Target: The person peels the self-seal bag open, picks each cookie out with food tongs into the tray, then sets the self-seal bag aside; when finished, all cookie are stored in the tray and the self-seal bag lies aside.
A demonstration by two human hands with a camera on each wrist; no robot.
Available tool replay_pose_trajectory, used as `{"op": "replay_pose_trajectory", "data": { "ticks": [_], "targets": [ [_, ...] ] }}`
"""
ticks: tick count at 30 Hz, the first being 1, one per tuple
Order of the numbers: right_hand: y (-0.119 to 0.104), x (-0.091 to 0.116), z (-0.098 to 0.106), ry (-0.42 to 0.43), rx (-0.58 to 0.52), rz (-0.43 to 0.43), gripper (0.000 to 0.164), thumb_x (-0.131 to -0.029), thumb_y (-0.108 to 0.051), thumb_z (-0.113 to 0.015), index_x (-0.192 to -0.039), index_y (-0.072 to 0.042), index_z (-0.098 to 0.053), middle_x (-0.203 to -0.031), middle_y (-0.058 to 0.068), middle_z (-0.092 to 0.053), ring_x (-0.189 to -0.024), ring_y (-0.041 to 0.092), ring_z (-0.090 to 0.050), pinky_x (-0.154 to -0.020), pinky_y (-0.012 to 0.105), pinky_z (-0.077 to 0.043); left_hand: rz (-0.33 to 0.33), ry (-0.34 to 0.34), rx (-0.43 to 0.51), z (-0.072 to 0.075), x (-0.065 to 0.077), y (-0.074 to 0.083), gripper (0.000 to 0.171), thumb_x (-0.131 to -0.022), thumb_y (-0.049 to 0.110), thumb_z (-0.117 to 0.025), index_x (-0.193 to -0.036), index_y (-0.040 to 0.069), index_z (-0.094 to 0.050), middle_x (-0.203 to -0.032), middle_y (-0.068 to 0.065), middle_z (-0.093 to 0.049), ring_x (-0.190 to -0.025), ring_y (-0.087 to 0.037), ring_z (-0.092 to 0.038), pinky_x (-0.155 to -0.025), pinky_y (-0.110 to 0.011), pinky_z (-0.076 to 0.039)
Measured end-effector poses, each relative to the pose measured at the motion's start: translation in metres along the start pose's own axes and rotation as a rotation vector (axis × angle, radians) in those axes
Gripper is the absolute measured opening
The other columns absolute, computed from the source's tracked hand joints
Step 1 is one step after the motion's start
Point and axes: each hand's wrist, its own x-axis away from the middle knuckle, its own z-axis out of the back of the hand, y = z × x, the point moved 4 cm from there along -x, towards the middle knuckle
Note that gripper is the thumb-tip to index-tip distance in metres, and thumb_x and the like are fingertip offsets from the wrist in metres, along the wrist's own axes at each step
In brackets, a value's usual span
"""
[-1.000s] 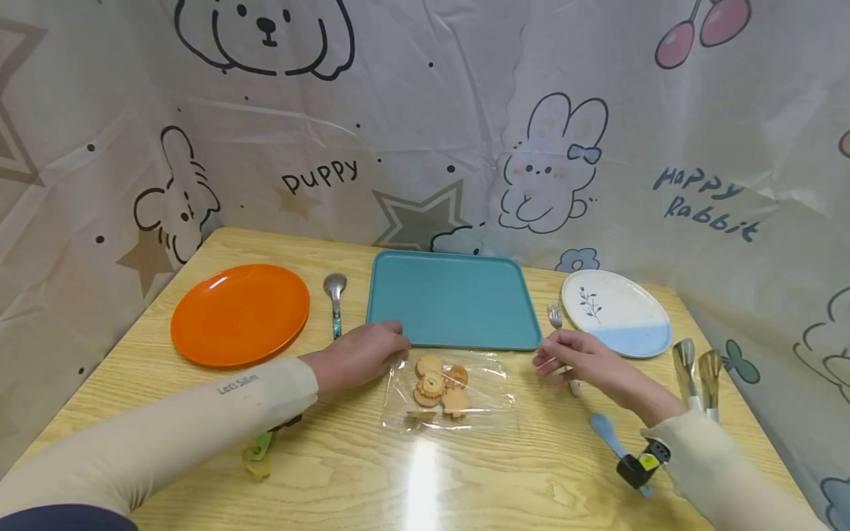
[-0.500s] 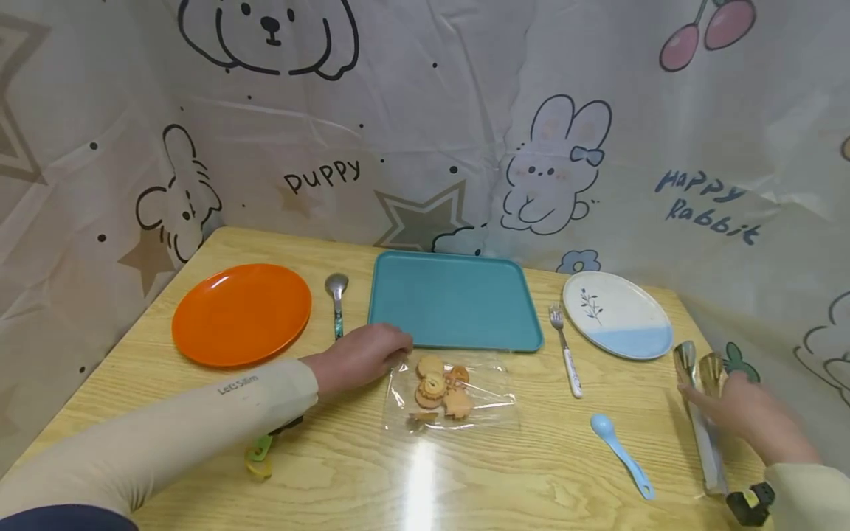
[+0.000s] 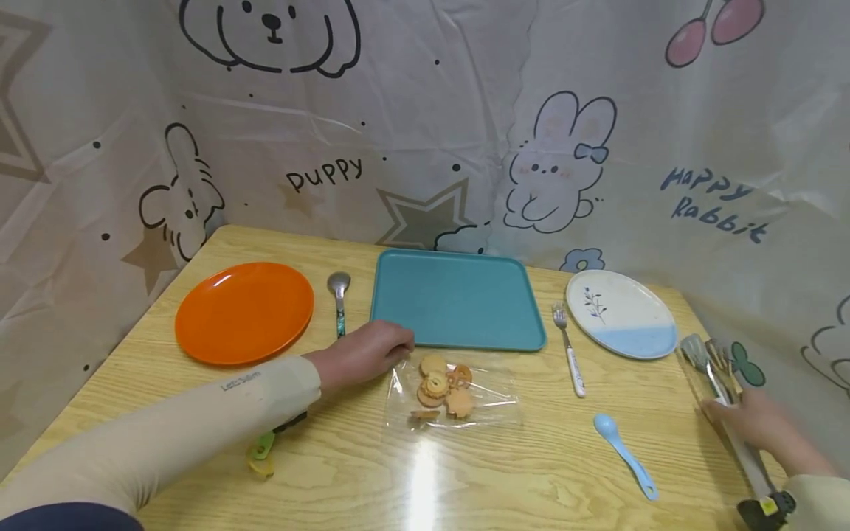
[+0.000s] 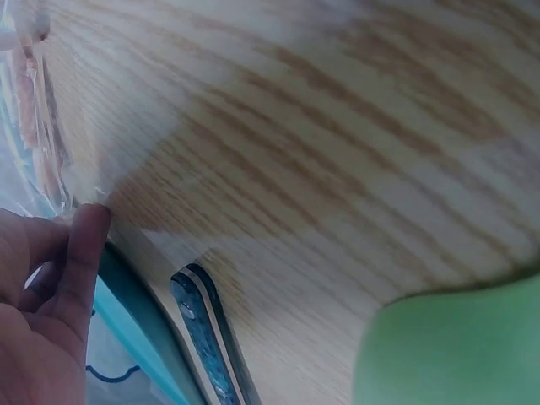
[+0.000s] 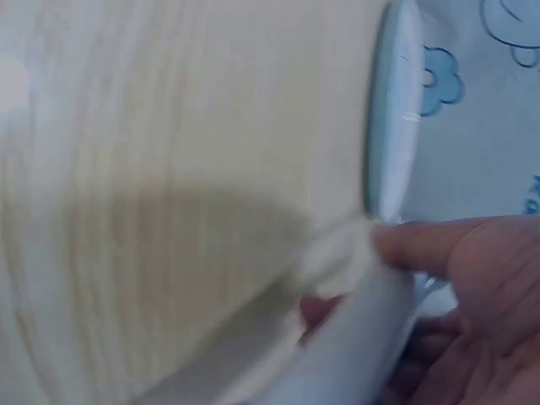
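Tongs gripped by right hand, left hand pinching bag (wooden table, printed cloth)

A screened-off nook — cartoon-printed cloth behind and beside a wood-grain table.

The cloth reads "puppy", "Happy Rabbit" — the sleeve, "Let's…"

White glare on the table, soft shadow and blur in the right wrist view.
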Motion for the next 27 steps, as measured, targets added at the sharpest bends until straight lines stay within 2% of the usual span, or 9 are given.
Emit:
{"op": "replay_pose_trajectory", "data": {
  "ticks": [3,5,8,10,13,18,21,24,27],
  "targets": [
    [-0.009,0.01,0.016,0.161,-0.051,0.103,0.074,-0.101,-0.043,-0.042,-0.125,0.026,-0.029,-0.087,0.034,-0.055,-0.065,0.024,-0.06,-0.053,0.034,-0.048,0.008,-0.001,-0.006,0.0,0.0,0.0,0.011,-0.097,0.01,-0.056,-0.094,0.012,-0.067,-0.086,0.003,-0.069,-0.077,-0.007,-0.058,-0.073,-0.024,-0.051],
    [-0.023,0.02,0.025,0.272,-0.087,0.199,0.072,-0.103,-0.041,-0.041,-0.138,0.019,-0.023,-0.086,0.031,-0.055,-0.059,0.017,-0.057,-0.048,0.031,-0.047,0.007,0.002,-0.004,0.0,0.001,0.001,0.011,-0.097,0.009,-0.056,-0.093,0.011,-0.066,-0.085,0.002,-0.068,-0.076,-0.008,-0.057,-0.072,-0.024,-0.051],
    [-0.052,0.036,0.034,0.338,-0.08,0.339,0.063,-0.103,-0.037,-0.043,-0.142,0.01,-0.027,-0.081,0.021,-0.055,-0.052,0.01,-0.047,-0.043,0.027,-0.042,0.007,0.003,-0.002,0.001,0.002,0.001,0.012,-0.097,0.009,-0.056,-0.092,0.011,-0.066,-0.084,0.002,-0.068,-0.075,-0.007,-0.056,-0.072,-0.024,-0.05],
    [-0.071,0.043,0.034,0.237,-0.069,0.412,0.051,-0.103,-0.036,-0.043,-0.132,0.006,-0.039,-0.075,0.011,-0.054,-0.048,0.01,-0.041,-0.041,0.028,-0.038,0.003,0.006,0.0,0.002,0.002,0.001,0.011,-0.097,0.009,-0.056,-0.093,0.011,-0.066,-0.085,0.002,-0.068,-0.076,-0.008,-0.056,-0.072,-0.024,-0.05],
    [-0.097,0.053,0.027,-0.017,-0.114,0.549,0.033,-0.104,-0.027,-0.043,-0.114,0.004,-0.049,-0.074,0.003,-0.056,-0.046,0.01,-0.041,-0.04,0.027,-0.04,0.002,0.004,0.001,0.002,0.002,0.001,0.011,-0.098,0.01,-0.056,-0.094,0.011,-0.065,-0.086,0.003,-0.068,-0.077,-0.007,-0.057,-0.072,-0.024,-0.05],
    [-0.125,0.057,0.014,-0.342,-0.244,0.713,0.022,-0.105,-0.015,-0.041,-0.119,-0.006,-0.054,-0.076,0.002,-0.06,-0.043,0.011,-0.044,-0.039,0.026,-0.042,0.009,0.001,-0.007,0.0,0.001,-0.002,0.011,-0.098,0.011,-0.055,-0.094,0.013,-0.065,-0.086,0.004,-0.068,-0.078,-0.007,-0.058,-0.072,-0.023,-0.051],
    [-0.135,0.054,0.002,-0.548,-0.318,0.695,0.026,-0.106,-0.016,-0.038,-0.118,0.0,-0.055,-0.072,0.018,-0.057,-0.036,0.015,-0.032,-0.033,0.024,-0.037,0.009,0.001,-0.012,-0.001,0.001,-0.003,0.011,-0.098,0.011,-0.055,-0.093,0.013,-0.065,-0.086,0.004,-0.067,-0.077,-0.007,-0.058,-0.072,-0.024,-0.051],
    [-0.144,0.053,-0.011,-0.745,-0.379,0.67,0.033,-0.106,-0.016,-0.035,-0.111,0.011,-0.055,-0.075,0.033,-0.052,-0.036,0.028,-0.023,-0.032,0.021,-0.033,0.022,-0.005,-0.016,-0.001,0.001,-0.003,0.01,-0.098,0.011,-0.056,-0.093,0.013,-0.064,-0.086,0.004,-0.067,-0.077,-0.007,-0.058,-0.072,-0.023,-0.051],
    [-0.152,0.051,-0.019,-0.838,-0.423,0.699,0.036,-0.106,-0.013,-0.033,-0.114,0.014,-0.054,-0.079,0.04,-0.05,-0.043,0.042,-0.024,-0.034,0.023,-0.035,0.03,-0.008,-0.018,-0.001,0.001,-0.003,0.01,-0.098,0.011,-0.055,-0.093,0.013,-0.064,-0.085,0.004,-0.067,-0.077,-0.007,-0.057,-0.072,-0.023,-0.05]
  ]
}}
